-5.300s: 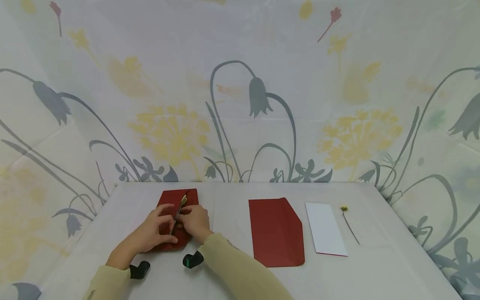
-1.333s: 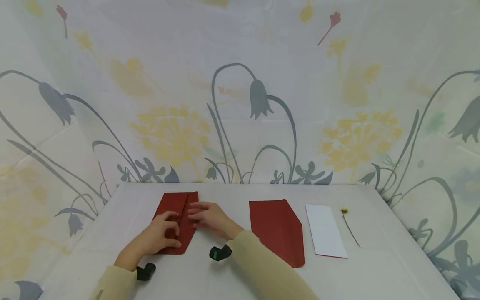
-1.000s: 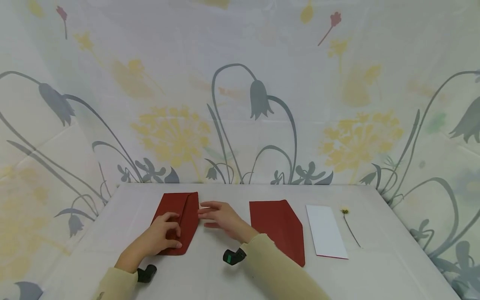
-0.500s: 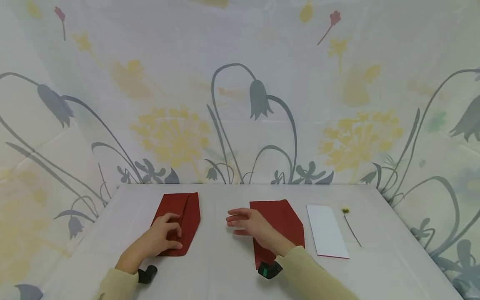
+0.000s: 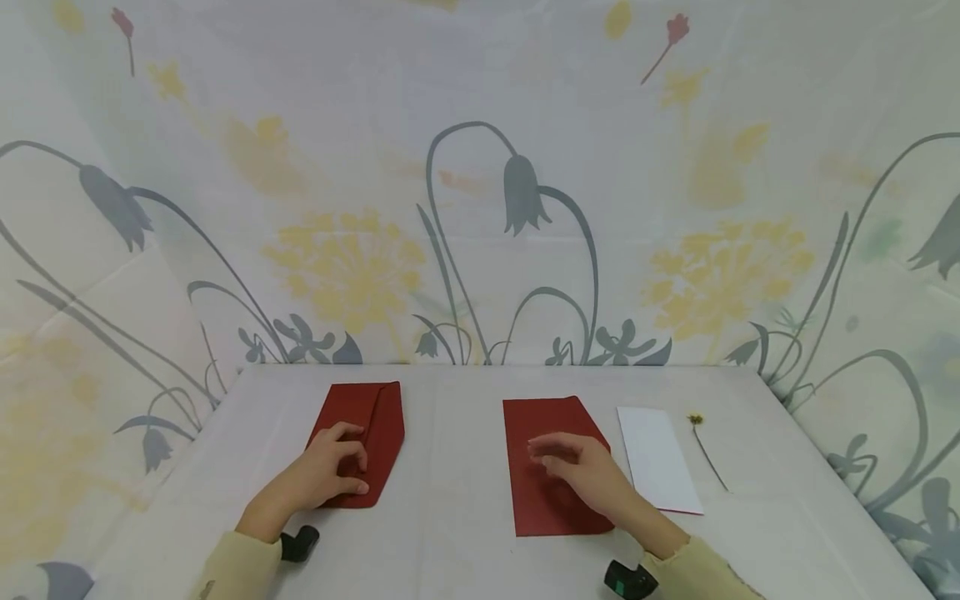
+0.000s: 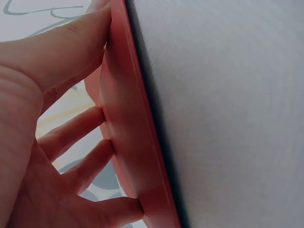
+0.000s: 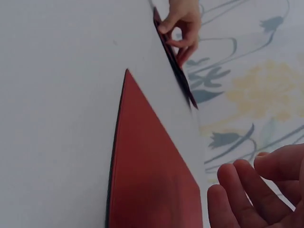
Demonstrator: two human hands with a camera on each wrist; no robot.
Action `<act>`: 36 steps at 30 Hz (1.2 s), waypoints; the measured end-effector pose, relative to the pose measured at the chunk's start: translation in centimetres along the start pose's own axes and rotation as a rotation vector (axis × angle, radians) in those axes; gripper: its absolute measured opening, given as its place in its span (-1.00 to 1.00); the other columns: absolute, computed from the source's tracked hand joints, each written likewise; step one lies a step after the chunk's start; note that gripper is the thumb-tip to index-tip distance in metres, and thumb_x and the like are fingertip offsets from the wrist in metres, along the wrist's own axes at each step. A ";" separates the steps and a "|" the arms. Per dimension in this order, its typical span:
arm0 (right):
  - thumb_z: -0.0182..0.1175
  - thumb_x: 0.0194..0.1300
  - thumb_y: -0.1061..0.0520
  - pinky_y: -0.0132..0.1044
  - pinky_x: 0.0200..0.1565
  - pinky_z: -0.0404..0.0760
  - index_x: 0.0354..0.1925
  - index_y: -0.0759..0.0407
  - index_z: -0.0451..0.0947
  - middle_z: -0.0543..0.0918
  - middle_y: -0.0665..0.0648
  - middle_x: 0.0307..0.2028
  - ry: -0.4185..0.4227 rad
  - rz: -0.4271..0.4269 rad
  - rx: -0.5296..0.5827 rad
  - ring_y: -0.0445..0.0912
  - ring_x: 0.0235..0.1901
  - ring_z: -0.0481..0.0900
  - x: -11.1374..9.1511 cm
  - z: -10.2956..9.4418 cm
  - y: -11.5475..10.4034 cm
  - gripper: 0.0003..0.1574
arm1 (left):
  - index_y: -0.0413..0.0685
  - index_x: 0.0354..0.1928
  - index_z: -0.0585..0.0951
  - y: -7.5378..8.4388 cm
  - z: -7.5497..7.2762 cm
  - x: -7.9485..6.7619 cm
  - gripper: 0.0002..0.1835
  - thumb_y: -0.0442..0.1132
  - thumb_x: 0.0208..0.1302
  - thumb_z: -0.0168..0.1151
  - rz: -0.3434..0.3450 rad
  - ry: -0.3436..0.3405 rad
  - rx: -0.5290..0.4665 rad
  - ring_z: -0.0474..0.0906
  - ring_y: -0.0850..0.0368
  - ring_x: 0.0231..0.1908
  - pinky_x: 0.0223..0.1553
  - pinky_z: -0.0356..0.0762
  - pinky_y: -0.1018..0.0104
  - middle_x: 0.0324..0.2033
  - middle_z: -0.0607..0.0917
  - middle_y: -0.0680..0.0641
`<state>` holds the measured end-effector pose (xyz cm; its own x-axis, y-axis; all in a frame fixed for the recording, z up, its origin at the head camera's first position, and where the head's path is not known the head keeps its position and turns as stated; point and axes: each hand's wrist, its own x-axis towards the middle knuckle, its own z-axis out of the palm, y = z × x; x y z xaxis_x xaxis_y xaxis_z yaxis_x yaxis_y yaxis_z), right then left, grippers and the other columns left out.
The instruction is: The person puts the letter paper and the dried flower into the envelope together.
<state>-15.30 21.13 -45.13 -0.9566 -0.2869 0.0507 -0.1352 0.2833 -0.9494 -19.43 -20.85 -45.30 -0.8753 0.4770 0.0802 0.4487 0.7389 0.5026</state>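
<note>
A dark red envelope [image 5: 390, 442] lies on the left of the table, its flap spread out to the right. My left hand [image 5: 318, 471] rests on it, and in the left wrist view the spread fingertips [image 6: 90, 164] press on its red paper. A second red envelope [image 5: 534, 510] lies to the right, flap also spread. Over it hovers my right hand [image 5: 585, 468], holding nothing, its fingers loosely bent; the right wrist view shows these fingers [image 7: 259, 194] beside the envelope, apart from it.
Right of the second envelope lies a white card [image 5: 654, 446] with a red lower edge, partly behind the right hand. A dried yellow flower [image 5: 696, 419] with a thin stem lies farther right. A flower-printed curtain [image 5: 465, 275] stands behind the white table [image 5: 450, 550].
A dried flower seen earlier between both hands over the left envelope is out of sight. My right hand has moved right from that envelope to above the second; the left stays put.
</note>
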 end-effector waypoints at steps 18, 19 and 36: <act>0.36 0.26 0.24 -0.19 -0.02 0.64 0.02 0.10 0.69 0.66 0.11 0.11 0.018 -0.342 -0.644 0.07 0.09 0.62 -6.1 -5.9 0.7 -0.66 | 0.25 -0.40 0.52 -0.4 0.1 0.1 -0.72 -0.16 0.10 0.52 0.012 -0.024 0.004 0.23 -0.39 0.23 0.05 0.42 -0.27 0.24 0.39 -0.28; 0.36 0.28 0.19 -0.18 0.01 0.63 0.02 0.09 0.70 0.64 0.11 0.14 -0.006 -0.347 -0.673 0.09 0.13 0.59 -6.2 -6.1 0.8 -0.68 | 0.25 -0.39 0.52 -0.4 0.1 0.1 -0.72 -0.15 0.10 0.52 0.013 -0.026 0.004 0.23 -0.39 0.23 0.05 0.42 -0.27 0.24 0.39 -0.28; 0.41 0.22 0.01 -0.07 0.14 0.54 0.15 0.18 0.63 0.46 0.22 0.32 -0.261 -0.249 -0.919 0.19 0.33 0.36 -5.5 -6.0 1.5 -0.44 | 0.22 -0.39 0.52 -0.1 -0.1 0.1 -0.72 -0.16 0.11 0.52 0.005 -0.027 0.006 0.24 -0.38 0.22 0.04 0.44 -0.25 0.24 0.39 -0.29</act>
<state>-11.83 28.60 -45.02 -0.8016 -0.5964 0.0415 -0.5785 0.7563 -0.3055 -19.57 -20.95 -45.30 -0.8679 0.4931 0.0596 0.4542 0.7394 0.4970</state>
